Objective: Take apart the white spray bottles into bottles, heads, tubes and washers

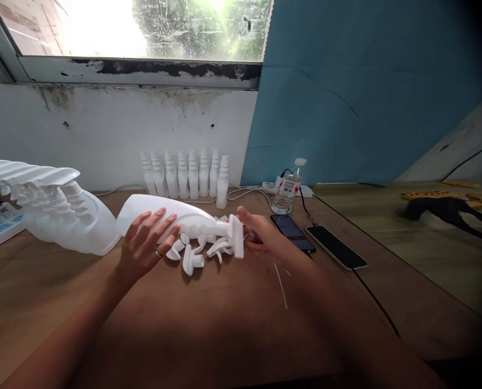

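A white plastic spray bottle [172, 213] lies sideways in the air above the table, its base to the left. My left hand [146, 243] is wrapped around its body from the near side, a ring on one finger. At the right end of the bottle, a white trigger spray head [236, 236] sits on the neck. My right hand [261, 232] grips that head from the right, thumb up; its other fingers are partly hidden. Beneath the bottle lie several loose white trigger heads [192, 260]. Thin white tubes [281, 286] rest on the table right of them.
White bottles [91, 221] are stacked on their sides at left, near a blue-and-white object [0, 229]. Several slim white bottles [193, 175] stand along the wall. A clear water bottle [287, 186], two phones [293, 232] and cables lie at right, near the table's edge.
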The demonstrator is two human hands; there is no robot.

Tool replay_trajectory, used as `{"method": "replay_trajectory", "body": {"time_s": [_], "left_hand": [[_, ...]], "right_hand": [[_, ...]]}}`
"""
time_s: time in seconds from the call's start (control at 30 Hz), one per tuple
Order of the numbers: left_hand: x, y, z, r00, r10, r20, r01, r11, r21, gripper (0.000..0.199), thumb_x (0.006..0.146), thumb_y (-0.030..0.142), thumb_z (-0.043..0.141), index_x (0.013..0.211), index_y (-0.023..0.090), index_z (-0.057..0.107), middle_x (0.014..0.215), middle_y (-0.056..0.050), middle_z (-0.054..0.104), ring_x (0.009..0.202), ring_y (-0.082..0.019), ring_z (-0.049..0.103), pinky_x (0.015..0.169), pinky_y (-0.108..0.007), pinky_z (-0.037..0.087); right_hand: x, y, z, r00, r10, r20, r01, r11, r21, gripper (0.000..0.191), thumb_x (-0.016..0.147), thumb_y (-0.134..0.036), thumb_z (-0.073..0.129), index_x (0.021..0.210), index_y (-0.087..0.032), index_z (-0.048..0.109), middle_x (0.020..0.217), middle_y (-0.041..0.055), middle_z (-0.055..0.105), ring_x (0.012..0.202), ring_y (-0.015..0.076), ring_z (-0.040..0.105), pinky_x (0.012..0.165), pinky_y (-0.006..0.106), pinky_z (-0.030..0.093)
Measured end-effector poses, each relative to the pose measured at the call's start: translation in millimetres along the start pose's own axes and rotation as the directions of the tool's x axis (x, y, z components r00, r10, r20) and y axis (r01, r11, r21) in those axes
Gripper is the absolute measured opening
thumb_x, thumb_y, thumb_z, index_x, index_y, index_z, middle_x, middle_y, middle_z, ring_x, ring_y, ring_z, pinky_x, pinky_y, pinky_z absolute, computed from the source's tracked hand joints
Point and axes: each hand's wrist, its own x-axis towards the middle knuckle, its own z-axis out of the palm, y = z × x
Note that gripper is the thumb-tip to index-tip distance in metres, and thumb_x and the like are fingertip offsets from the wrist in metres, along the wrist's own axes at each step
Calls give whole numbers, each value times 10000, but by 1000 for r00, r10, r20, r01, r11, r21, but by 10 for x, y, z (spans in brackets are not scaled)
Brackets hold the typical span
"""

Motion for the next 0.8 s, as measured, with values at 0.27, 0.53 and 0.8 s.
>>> {"method": "replay_trajectory", "body": {"time_s": [0.27, 0.53, 0.8], "left_hand": [[175, -125, 58, 994, 65, 83, -46, 977, -206, 452, 799, 89, 673, 1219, 215, 562, 1292, -99, 618, 1266, -288, 521, 1022, -475, 452], [501, -453, 3, 728, 81, 681, 513, 594, -619, 414, 835, 370, 637, 1239, 280, 617, 1215, -55, 666, 1033, -220, 656, 835, -288, 533], [301, -870, 130, 245, -247, 938, 969, 84, -231, 504, 664, 471, 741, 1138, 304, 690, 945, -27, 741, 737, -235, 694, 514, -231, 515]], "right_hand": [[45, 106, 31, 956, -232, -179, 206, 967, -153, 350, 718, -499, 720, 716, -166, 612, 617, 24, 655, 581, 150, 600, 522, 244, 460], [-17, 332, -201, 568, -781, 260, 524, 100, -846, 183, 903, -343, 573, 970, -208, 677, 901, 42, 754, 689, 149, 650, 646, 271, 473], [-38, 444, -790, 263, -962, -70, 120, 105, -987, 231, 863, -259, 632, 1090, -261, 672, 1062, 40, 734, 800, 166, 682, 710, 278, 516]]}}
